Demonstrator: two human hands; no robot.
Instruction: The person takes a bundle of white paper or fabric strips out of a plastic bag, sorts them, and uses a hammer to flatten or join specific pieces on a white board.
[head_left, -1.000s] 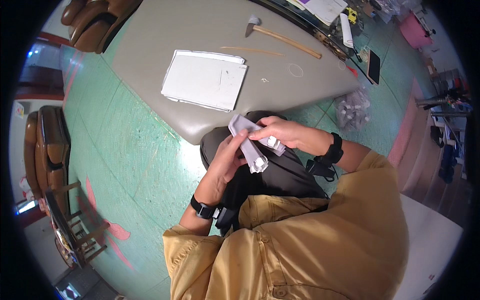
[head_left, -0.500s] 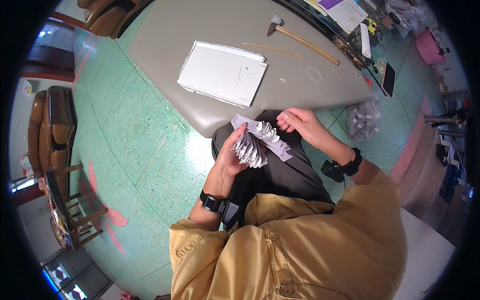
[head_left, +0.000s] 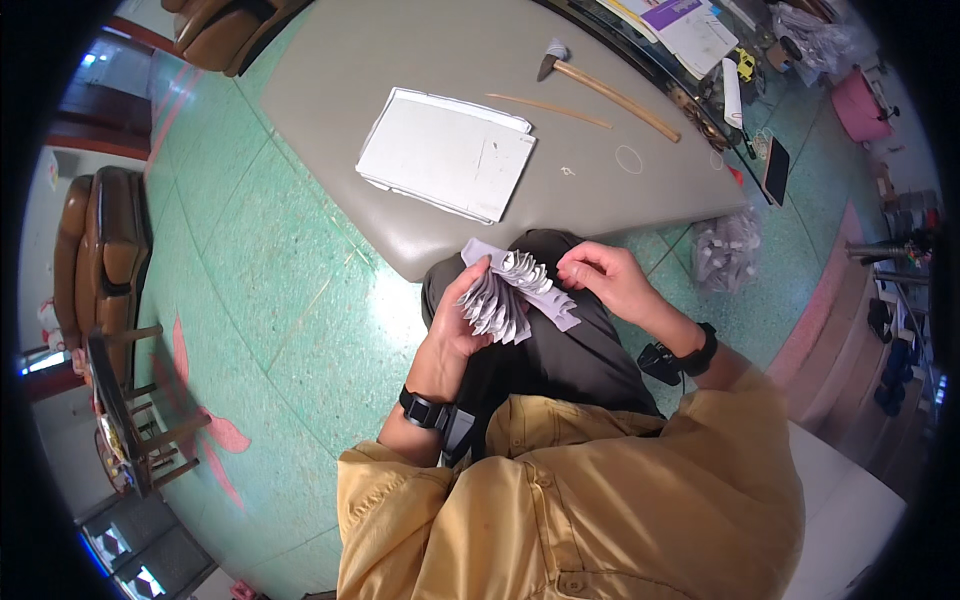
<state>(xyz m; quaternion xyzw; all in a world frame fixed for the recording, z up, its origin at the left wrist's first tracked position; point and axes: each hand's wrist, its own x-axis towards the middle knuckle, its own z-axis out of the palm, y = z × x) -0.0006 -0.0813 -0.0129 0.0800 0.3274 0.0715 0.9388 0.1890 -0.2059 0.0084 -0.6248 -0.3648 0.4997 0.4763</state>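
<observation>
My left hand is closed around a bundle of pale lilac-grey pleated strips, thin like cloth or paper, held over my lap. White-edged folds fan out from it in two rows, and a flat, notched end sticks out to the right. Just right of the bundle, and apart from it, is my right hand, its thumb and fingers curled together in a pinch. Whatever lies between those fingertips is too small or hidden to make out.
Ahead lies a grey padded surface bearing a white board, a thin wooden stick and a wooden-handled hammer. A clear bag of small pieces sits on the floor at right, near a phone.
The view has shifted slightly. My right hand stays beside the bundle, its fingers a little lower and more curled. My left hand keeps its hold on the pleated strips.
</observation>
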